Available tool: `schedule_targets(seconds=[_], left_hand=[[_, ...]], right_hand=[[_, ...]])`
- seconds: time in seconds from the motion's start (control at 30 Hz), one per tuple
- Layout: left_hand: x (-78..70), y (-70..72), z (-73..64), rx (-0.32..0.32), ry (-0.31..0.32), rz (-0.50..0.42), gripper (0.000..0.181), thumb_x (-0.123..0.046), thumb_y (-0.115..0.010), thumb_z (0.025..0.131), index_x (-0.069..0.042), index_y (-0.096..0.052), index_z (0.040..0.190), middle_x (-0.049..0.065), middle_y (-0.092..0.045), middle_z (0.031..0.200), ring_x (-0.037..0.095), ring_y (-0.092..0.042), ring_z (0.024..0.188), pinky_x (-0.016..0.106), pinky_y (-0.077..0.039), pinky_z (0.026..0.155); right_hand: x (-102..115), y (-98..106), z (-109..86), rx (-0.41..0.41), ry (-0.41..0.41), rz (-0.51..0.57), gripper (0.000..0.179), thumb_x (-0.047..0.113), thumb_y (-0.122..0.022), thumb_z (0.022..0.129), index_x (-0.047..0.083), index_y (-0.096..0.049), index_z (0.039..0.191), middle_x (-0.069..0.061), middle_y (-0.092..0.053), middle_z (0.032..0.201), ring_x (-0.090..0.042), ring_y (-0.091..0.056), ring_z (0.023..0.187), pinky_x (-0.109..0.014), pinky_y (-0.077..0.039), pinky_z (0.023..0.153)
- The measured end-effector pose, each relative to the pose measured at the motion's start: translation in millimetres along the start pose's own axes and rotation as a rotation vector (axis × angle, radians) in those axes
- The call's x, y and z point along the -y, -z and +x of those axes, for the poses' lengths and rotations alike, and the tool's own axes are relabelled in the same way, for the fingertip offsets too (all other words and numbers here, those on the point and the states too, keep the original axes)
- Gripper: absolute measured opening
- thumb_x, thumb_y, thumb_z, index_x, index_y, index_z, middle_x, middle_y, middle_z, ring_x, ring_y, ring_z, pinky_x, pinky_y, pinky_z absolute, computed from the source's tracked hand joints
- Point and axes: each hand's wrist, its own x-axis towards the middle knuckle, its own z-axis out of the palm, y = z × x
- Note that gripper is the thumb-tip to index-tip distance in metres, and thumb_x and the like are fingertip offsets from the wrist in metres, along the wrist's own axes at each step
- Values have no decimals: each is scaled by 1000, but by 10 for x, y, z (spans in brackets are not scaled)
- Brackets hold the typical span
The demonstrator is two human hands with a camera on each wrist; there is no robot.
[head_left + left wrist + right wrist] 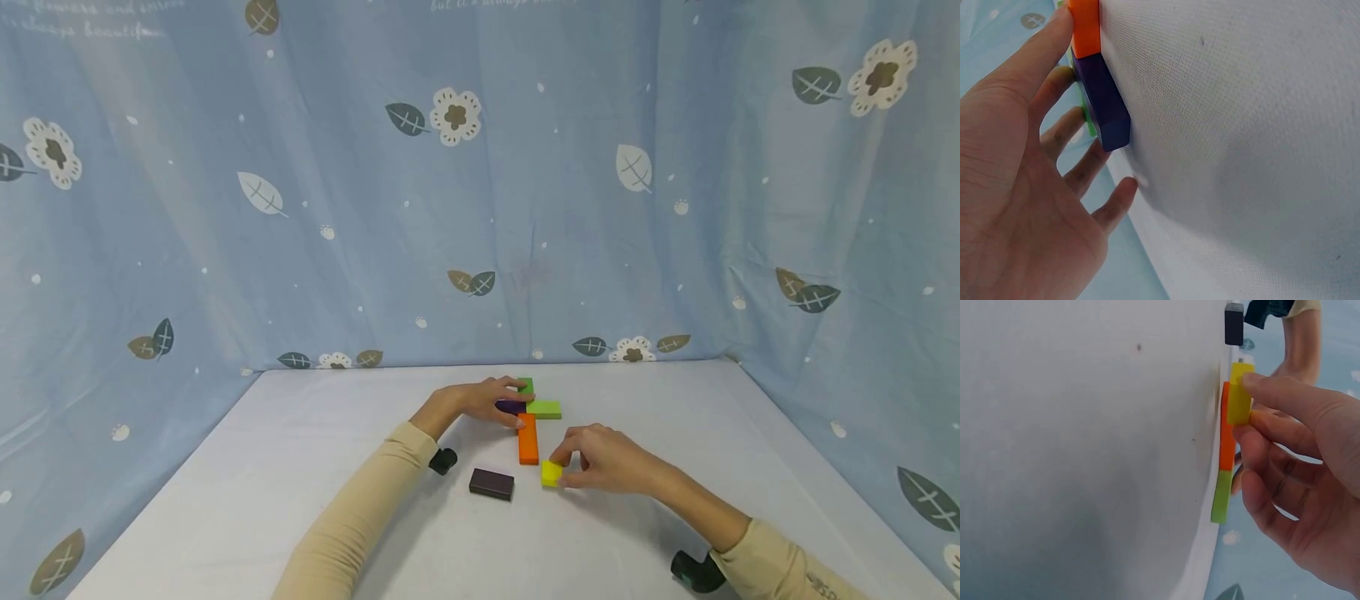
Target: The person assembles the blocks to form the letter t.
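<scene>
My right hand (615, 461) pinches a small yellow block (551, 473) between thumb and fingers, near the close end of an orange block (528, 446). Spread over a cross-like group of blocks, my left hand (483, 400) has its thumb against the orange block and its other fingers around a dark purple block (1102, 100) and a green block (527, 386). A light green block (547, 410) extends to the right from the group. The left palm faces the purple block's end in the left wrist view.
A dark brown block (492, 484) lies apart, left of the yellow block. The white tabletop (300, 467) ends at a blue patterned curtain (525, 208) on the back and sides. Dark devices (697, 572) sit at both wrists.
</scene>
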Motion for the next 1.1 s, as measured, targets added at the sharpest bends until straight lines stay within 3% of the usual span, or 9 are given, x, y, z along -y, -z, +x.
schedule_targets(seconds=[0.43, 0.73, 1.1], left_hand=[[-28, 22, -7, -7, -16, 5, 64, -51, -60, 94, -33, -38, 151, -2, -22, 163, 28, -29, 144, 54, -30, 116], [-5, 0, 6, -3, -4, 5, 64, -53, -59, 93, -36, -37, 151, -4, -22, 163, 28, -29, 144, 53, -31, 116], [-17, 7, -10, -2, 6, 14, 63, -53, -58, 94, -37, -37, 150, -2, -21, 163, 29, -27, 146, 56, -29, 116]], right_hand=[[122, -45, 0, -40, -38, -30, 26, 34, -82, 78, 20, -78, 100, 12, -71, 93, 1, -52, 65, -21, -44, 67], [160, -101, 27, -79, -52, -62, 26, 35, -84, 75, 20, -79, 95, 14, -68, 85, -9, -57, 79, -29, -45, 74], [233, -116, 74, -82, -84, -15, 28, 33, -85, 74, 16, -79, 95, 9, -73, 86, -12, -61, 81, -38, -45, 81]])
